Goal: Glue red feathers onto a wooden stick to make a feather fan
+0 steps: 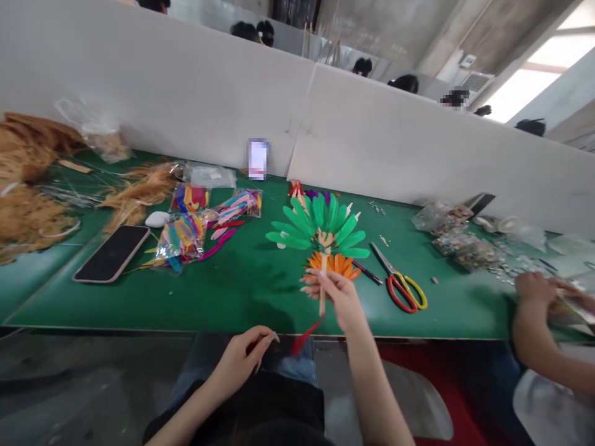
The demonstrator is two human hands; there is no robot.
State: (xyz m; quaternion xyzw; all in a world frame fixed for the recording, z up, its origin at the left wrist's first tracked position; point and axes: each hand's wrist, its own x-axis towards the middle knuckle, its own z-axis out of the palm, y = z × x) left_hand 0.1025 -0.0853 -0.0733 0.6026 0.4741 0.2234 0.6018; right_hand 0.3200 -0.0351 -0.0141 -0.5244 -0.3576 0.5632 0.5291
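From the head view: gripping with the right hand (337, 290), folded round the flat, pale wooden handle (324, 265) of a green fan (325, 217), up over the near middle of the worktop (223, 297). Smooth, rounded, feather-like blades, spread in a half-ring; at the handle's near end, a limp red tassel (303, 339). At the near edge, left hand (246, 354) half-curled, thumb close to forefinger (cannot tell whether pinching anything). Beyond the handle, orange petals (341, 265), partly covered by hand and handle. To the right, metal scissors (393, 271) beside a slim dark pen (369, 272); farther right, crinkled clear bags (474, 251) near a co-worker's hand (534, 288). To the left, bagged colored feathers (181, 238), flat phone (111, 254), coarse tan fibers (28, 155). Along the far side, smooth white partition (186, 99).
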